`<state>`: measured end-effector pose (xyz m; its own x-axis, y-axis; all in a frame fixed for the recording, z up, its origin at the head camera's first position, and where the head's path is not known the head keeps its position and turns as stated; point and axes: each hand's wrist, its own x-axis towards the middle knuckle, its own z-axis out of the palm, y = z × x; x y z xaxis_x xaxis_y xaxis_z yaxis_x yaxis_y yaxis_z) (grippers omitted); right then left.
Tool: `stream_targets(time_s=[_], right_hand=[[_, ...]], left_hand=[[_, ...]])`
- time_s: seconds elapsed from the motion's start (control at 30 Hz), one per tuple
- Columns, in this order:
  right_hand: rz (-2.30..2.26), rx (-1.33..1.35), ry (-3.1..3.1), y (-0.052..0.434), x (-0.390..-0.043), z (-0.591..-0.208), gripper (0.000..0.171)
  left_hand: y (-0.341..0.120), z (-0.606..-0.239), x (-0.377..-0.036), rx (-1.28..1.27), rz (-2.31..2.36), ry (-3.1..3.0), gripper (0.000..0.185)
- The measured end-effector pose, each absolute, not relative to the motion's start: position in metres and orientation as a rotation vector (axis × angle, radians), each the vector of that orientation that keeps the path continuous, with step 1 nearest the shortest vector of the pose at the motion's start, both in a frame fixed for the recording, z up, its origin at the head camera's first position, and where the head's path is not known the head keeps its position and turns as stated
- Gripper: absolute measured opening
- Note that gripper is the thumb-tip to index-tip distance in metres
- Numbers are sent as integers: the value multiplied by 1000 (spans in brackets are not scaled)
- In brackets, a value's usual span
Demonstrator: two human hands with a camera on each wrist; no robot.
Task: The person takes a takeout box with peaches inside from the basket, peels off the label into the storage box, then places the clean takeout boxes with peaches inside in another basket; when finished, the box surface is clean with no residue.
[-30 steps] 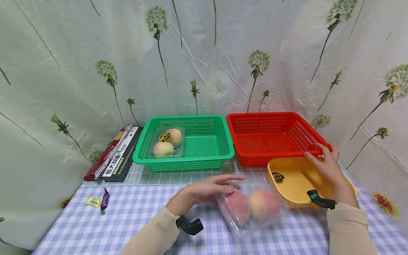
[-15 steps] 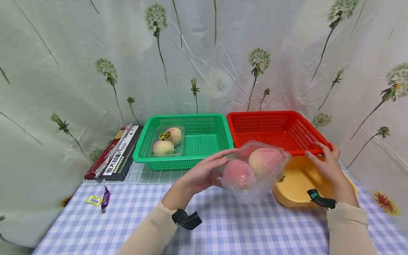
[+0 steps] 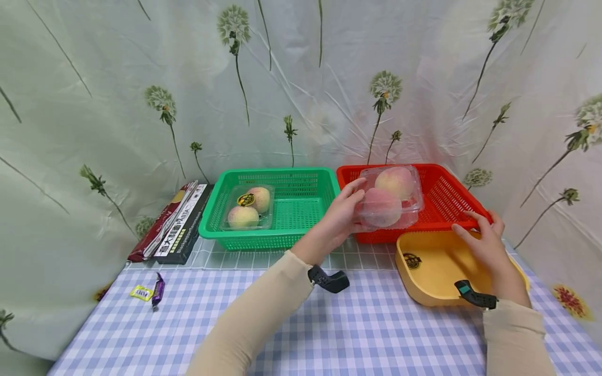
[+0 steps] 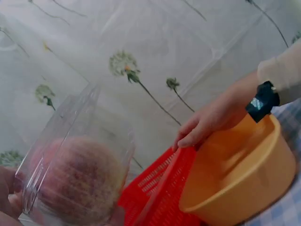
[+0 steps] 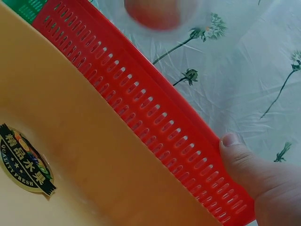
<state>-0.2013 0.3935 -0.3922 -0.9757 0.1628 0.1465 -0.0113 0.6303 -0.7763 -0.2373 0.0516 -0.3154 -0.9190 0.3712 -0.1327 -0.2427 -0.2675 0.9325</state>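
My left hand [image 3: 340, 216] holds a clear plastic clamshell box of two peaches [image 3: 394, 188] by its left side. Tilted, the box hangs over the front left part of the red basket [image 3: 439, 201]. Seen from the left wrist, the box [image 4: 80, 181] is close up, with some fingertips [image 4: 14, 195] at its edge. My right hand [image 3: 484, 243] grips the red basket's rim at its front right corner. The right wrist view has that thumb [image 5: 235, 148] on the rim; the other fingers are hidden there.
A yellow bin [image 3: 423, 292] with a round black sticker stands in front of the red basket, below my right hand. The green basket [image 3: 301, 240] at left holds another peach box [image 3: 249, 209]. Food packages [image 3: 181, 224] and two small wrapped sweets [image 3: 158, 290] lie further left.
My left hand has lifted the peach box off the checked cloth and carried it up and forward, over the red basket. The right hand has stayed on the rim.
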Motion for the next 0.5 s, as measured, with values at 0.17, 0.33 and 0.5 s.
stream_targets(time_s=[0.17,0.33,0.5], right_hand=[[1269,-118,-2641,393,-201,-391,74],[1269,-139,-2661,396,-200,-390,74],[1258,-137,-2669,397,-200,-390,74]], left_hand=[[81,-321,-258,97,2262,1705,41],[103,-331,-270,27,2210,1870,42],[118,-334,-277,-40,2038,2165,43]])
